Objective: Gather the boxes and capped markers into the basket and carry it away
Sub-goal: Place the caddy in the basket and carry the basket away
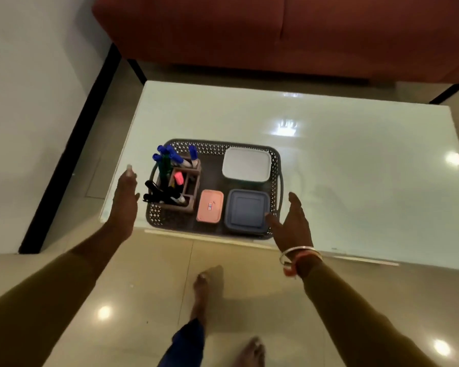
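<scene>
The grey perforated basket (pixel 274 165) holds white, pink and blue boxes and capped markers; the left hand (pixel 125 198) and right hand (pixel 293 225) flank it, fingers straight, grasping nothing.

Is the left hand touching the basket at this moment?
Apart. The head view shows a strip of bare table between the left hand and the basket.

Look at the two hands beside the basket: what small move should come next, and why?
Probably bring both hands inward to grip the side handles of the basket. The three boxes and the markers already sit inside it, and the left hand and right hand are open on either side, holding nothing, so lifting seems all that is left.
</scene>
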